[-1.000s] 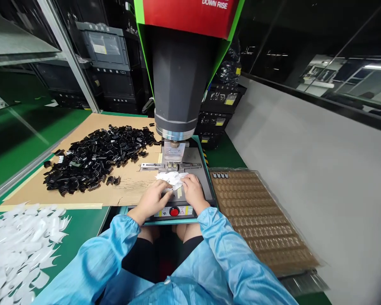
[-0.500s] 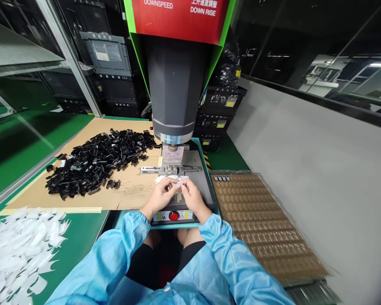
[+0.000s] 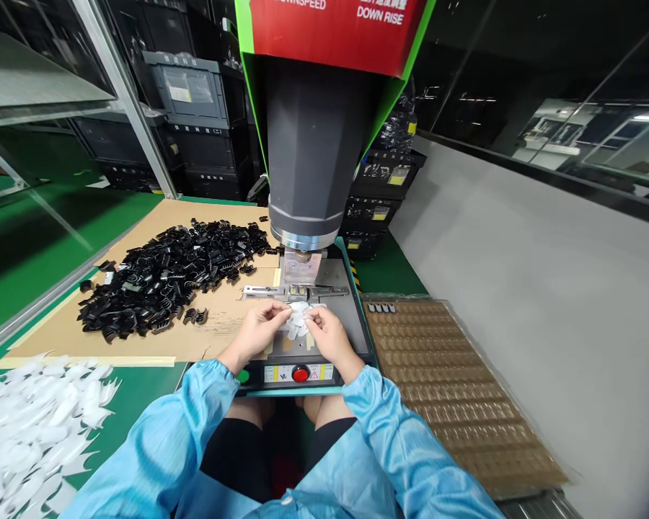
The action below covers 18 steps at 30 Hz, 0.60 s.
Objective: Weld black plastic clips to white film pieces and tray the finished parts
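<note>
White bits: a few thin white bits are between the two hands, over the front half of the press base, near the middle. They are just in front of the metal bars.
Left hand: the left hand has thumb and finger pinched on the left side of the bits. It looks like a light grip, maybe because the bits are thin and could bend.
Right hand: the right hand pinches the right side the same way. I cannot tell if both hands have the same bit.
Metal bars: the bars reach out left and right from a small block in the middle, right under the press head.
Red button: the button is at the base's front edge, close to the person, likely so it is easy to reach.
Black pile: many black bits lie on cardboard, which likely keeps them off the tabletop.
White pile: more white bits lie at the tabletop's near left corner, perhaps for easy grabbing.
Tray: the brown tray is right of the base. Four small pieces sit in a row at its far left corner, maybe to keep them neat.
</note>
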Tool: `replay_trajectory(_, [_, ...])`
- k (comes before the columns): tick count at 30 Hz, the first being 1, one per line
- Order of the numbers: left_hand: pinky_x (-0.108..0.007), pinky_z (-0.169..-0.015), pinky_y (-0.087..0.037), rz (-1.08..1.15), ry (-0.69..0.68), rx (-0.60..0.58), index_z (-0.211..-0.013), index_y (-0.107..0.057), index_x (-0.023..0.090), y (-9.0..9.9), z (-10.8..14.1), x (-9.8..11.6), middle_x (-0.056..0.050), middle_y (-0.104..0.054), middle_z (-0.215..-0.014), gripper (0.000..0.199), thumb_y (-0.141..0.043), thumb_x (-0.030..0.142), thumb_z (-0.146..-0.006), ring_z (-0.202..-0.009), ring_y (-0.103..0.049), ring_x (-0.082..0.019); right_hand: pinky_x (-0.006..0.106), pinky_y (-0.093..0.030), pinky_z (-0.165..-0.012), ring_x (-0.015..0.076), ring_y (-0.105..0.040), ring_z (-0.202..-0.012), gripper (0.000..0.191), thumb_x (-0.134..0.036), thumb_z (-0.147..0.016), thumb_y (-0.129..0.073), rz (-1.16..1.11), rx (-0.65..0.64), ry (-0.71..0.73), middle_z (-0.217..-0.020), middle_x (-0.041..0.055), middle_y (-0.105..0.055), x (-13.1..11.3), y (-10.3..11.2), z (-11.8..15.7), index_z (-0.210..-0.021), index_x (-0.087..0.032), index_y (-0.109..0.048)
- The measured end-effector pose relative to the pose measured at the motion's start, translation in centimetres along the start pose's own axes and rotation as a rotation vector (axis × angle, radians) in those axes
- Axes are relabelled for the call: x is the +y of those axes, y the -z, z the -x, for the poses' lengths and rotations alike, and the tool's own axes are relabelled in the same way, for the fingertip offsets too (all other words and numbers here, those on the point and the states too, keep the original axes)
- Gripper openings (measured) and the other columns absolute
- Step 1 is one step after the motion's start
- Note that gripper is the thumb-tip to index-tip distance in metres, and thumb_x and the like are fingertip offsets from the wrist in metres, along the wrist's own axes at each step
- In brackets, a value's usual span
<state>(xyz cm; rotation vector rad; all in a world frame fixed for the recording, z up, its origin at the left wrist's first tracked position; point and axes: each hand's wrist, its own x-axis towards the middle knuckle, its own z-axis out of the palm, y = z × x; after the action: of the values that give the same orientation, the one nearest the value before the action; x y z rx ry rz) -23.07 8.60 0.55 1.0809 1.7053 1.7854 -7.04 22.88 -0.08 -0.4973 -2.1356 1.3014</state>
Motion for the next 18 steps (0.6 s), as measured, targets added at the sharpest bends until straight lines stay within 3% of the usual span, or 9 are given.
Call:
replay_trajectory(4, [-0.040, -0.092, -0.059, -0.153, -0.121, 0.145, -0.097, -0.076, 0.020, 1.1, -2.0, -0.9, -0.009, -0.078, -0.104, 0.028, -0.073, 0.048, -0.095, -0.099, -0.073, -0.024, 0.031, -0.057, -0.069, 0.0202, -0.071, -0.076, 0.011, -0.033, -0.101, -0.054, 0.076, 0.087, -0.056, -0.089, 0.0004, -0.073, 1.3, 0.4, -1.5, -0.103, -0.027, -0.063])
replay_trajectory(7, [-0.042, -0.099, -0.057, -0.399, -0.264, 0.065, -0.099, -0.076, 0.023, 1.3, -4.1, -1.9, -0.008, -0.078, -0.111, 0.017, -0.066, 0.037, -0.099, -0.106, -0.073, -0.025, 0.033, -0.056, -0.076, 0.0227, -0.071, -0.083, 0.013, -0.029, -0.101, -0.054, 0.296, 0.154, 0.026, -0.090, 0.0035, -0.073, 1.7, 0.6, -3.2, -0.101, -0.026, -0.066])
replay_trajectory(10, [-0.041, -0.095, -0.056, -0.598, -0.378, -0.073, -0.099, -0.074, 0.024, 0.8, -5.9, -2.5, -0.008, -0.077, -0.109, 0.016, -0.058, 0.026, -0.102, -0.104, -0.071, -0.025, 0.036, -0.055, -0.091, 0.0258, -0.068, -0.099, 0.022, -0.025, -0.103, -0.052, 0.492, 0.194, 0.146, -0.104, 0.0093, -0.072, 1.9, 0.2, -5.0, -0.105, -0.025, -0.074])
replay_trajectory(14, [-0.042, -0.093, -0.054, -0.827, -0.451, -0.175, -0.103, -0.073, 0.022, 0.4, -6.9, -2.7, -0.011, -0.075, -0.108, 0.021, -0.052, 0.021, -0.104, -0.103, -0.068, -0.027, 0.040, -0.052, -0.096, 0.0289, -0.062, -0.105, 0.037, -0.017, -0.104, -0.045, 0.719, 0.100, 0.153, -0.113, 0.0140, -0.066, 1.9, -1.0, -6.3, -0.125, -0.022, -0.075])
replay_trajectory(18, [-0.046, -0.097, -0.051, -0.969, -0.467, -0.205, -0.112, -0.073, 0.022, 0.8, -6.4, -2.2, -0.012, -0.074, -0.113, 0.019, -0.056, 0.024, -0.104, -0.110, -0.066, -0.030, 0.045, -0.048, -0.093, 0.0333, -0.055, -0.109, 0.046, -0.011, -0.100, -0.048, 0.919, -0.036, 0.164, -0.118, 0.0180, -0.063, 0.9, -1.9, -6.1, -0.140, -0.020, -0.069])
